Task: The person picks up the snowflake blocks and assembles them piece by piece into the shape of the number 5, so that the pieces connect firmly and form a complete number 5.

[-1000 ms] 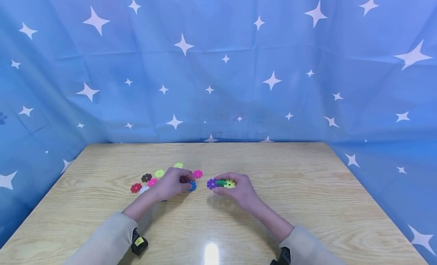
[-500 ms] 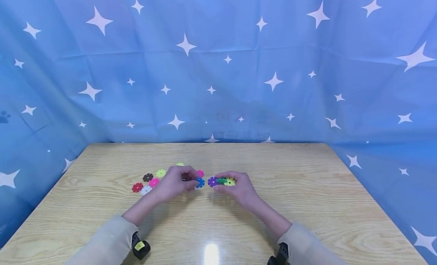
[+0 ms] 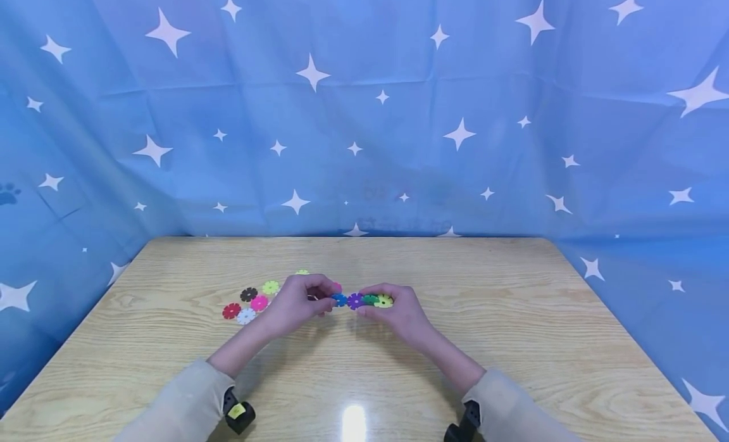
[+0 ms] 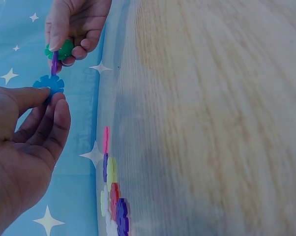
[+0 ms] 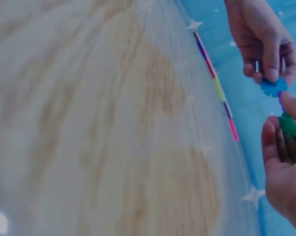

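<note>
My left hand [image 3: 293, 308] pinches a blue notched plastic disc [image 4: 49, 84], a flower-shaped interlocking piece, between thumb and fingers. Facing it, my right hand [image 3: 401, 315] grips a short chain made of a purple disc [image 3: 355, 301], a green disc [image 5: 288, 124] and a yellow-green disc [image 3: 385, 301]. Seen edge-on in the left wrist view, the purple disc stands crosswise to the blue one. Their rims meet or nearly meet; how deep the slots engage cannot be told. Both hands are raised above the table, and fingers partly cover the green disc.
Loose discs lie left of centre on the wooden table [image 3: 512, 328]: a red one [image 3: 231, 311], a white one [image 3: 246, 316], a black one [image 3: 249, 294], a pink one [image 3: 259, 303] and others, some behind my left hand. A starry blue cloth [image 3: 364, 113] hangs behind.
My left hand has moved right, bringing the blue disc up to the purple disc's rim. My right hand has stayed nearly in place with its chain.
</note>
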A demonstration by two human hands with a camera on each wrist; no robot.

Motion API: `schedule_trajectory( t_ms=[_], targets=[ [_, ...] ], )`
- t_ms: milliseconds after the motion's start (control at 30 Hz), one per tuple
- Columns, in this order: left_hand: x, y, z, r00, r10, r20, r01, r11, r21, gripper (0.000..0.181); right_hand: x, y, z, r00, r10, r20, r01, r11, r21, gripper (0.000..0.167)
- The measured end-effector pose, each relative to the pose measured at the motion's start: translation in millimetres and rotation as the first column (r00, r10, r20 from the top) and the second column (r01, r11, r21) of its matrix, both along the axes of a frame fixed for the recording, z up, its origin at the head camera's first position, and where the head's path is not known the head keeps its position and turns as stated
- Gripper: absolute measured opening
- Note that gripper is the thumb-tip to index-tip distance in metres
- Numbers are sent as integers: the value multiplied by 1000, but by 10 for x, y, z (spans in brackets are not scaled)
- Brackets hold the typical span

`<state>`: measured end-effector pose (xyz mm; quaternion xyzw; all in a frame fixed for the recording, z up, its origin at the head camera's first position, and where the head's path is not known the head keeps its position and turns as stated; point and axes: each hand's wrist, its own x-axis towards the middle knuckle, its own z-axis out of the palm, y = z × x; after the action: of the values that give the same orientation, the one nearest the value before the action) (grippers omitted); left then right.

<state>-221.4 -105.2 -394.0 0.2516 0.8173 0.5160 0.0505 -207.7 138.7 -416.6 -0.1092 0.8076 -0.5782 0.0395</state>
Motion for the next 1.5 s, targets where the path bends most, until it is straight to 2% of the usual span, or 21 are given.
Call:
schedule_trajectory(
  t_ms=[500, 733, 1033, 1233, 1500],
  targets=[
    [-9, 57, -24, 1000, 9, -11, -9, 1000, 18, 10, -11, 26, -2, 1000, 6, 3, -6, 1000, 16, 32],
    [-11, 75, -17, 1000, -15, -10, 15, 999, 32, 9, -18, 69, 17, 999, 31, 22, -31, 999, 5, 32],
    [30, 81, 67, 1000, 21, 4, -21, 1000, 22, 13, -20, 46, 86, 999, 30, 39, -29, 1000, -3, 30],
    [44, 96, 66, 999, 34, -21, -34, 999, 10, 12, -20, 13, 119, 999, 27, 33, -27, 1000, 3, 29],
    [34, 84, 56, 999, 37, 7, -38, 999, 20, 10, -11, 14, 125, 999, 44, 14, -44, 999, 20, 33]
  ],
)
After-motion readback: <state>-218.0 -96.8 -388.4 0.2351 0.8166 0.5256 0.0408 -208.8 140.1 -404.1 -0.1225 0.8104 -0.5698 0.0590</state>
